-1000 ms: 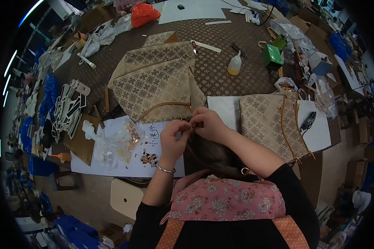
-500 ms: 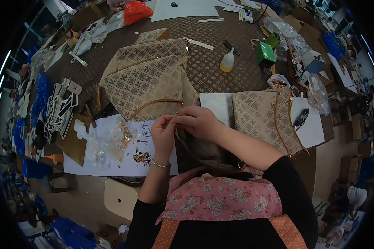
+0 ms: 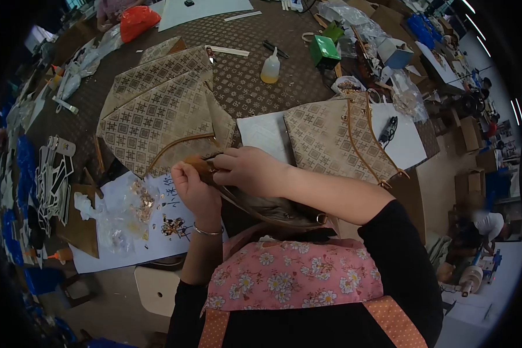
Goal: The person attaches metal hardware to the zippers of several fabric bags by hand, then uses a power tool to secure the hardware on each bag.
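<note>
A handbag (image 3: 272,210) with a dark lining and gold-coloured fittings lies tilted at my lap, partly hidden by my arms. My right hand (image 3: 250,171) grips its upper edge, close to a small gold-coloured fitting. My left hand (image 3: 196,191) is closed, thumb and finger pinched at the bag's brown corner (image 3: 198,165); any small part between these fingertips is hidden. Just beyond my hands stands a beige patterned handbag (image 3: 162,116) with a tan handle. Another patterned bag (image 3: 322,136) lies to the right. Loose gold-coloured fittings (image 3: 172,226) rest on white paper (image 3: 116,255) near my left wrist.
A plastic bag of fittings (image 3: 124,217) lies at the left, by stacked white frames (image 3: 53,185). Farther back stand a squeeze bottle (image 3: 270,68) with yellow liquid, a green box (image 3: 325,51) and a red bag (image 3: 139,23). A stool (image 3: 156,290) is below.
My view has shifted to the right. The held handbag has come up between my hands, showing its brown corner and more of its opening. My left hand has parted slightly from my right.
</note>
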Tool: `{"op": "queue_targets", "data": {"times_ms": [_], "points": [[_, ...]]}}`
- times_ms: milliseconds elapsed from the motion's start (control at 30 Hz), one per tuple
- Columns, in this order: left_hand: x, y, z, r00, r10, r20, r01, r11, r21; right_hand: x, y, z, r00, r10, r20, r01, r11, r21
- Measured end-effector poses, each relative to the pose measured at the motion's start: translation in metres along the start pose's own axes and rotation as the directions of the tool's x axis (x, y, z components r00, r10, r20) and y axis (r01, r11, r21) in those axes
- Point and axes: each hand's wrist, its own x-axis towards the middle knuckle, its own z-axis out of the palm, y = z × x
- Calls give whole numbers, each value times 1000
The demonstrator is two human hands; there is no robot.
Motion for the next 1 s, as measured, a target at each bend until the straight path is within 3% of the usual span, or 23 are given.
{"op": "queue_targets", "data": {"times_ms": [67, 100, 167, 200, 267, 333, 367, 400, 467, 533, 667, 733, 1000], "points": [[6, 2, -2, 986, -65, -154, 77, 994, 73, -2, -7, -6, 987, 27, 161, -17, 998, -63], [16, 4, -11, 986, -75, -151, 87, 993, 75, -11, -9, 0, 986, 38, 162, -28, 998, -62], [43, 12, -35, 948, -104, -302, 68, 990, -127, -40, -13, 13, 960, 70, 272, -67, 998, -22], [50, 14, -42, 946, -108, -304, 72, 989, -128, -48, -19, 8, 958, 72, 276, -70, 997, -20], [54, 19, -55, 947, -76, -313, 70, 997, -30, -61, -33, -10, 904, 143, 403, -217, 966, 144], [55, 19, -59, 935, -58, -350, 65, 998, 7, -69, -40, -44, 819, 56, 571, -276, 911, 307], [55, 18, -61, 925, -39, -377, 58, 998, 39, -76, -41, -55, 814, 51, 579, -281, 906, 315], [52, 18, -63, 921, -48, -388, 69, 997, 41, -83, -42, -64, 791, 42, 610, -330, 869, 368], [51, 16, -68, 967, -105, -233, 120, 992, 51, -92, -43, -73, 763, 36, 645, -390, 821, 416], [52, 11, -72, 977, -109, -185, 122, 990, 64, -96, -44, -76, 659, 143, 738, -657, 587, 473], [48, 11, -66, 985, -144, -97, 148, 988, 41, -121, -47, -52, 722, 318, 615, -671, 539, 509], [48, 10, -65, 985, -143, -96, 148, 988, 44, -129, -52, -44, 779, 416, 469, -625, 575, 528], [51, 8, -59, 987, -132, -92, 137, 989, 53, -137, -60, -39, 787, 516, 338, -605, 541, 583]]}}
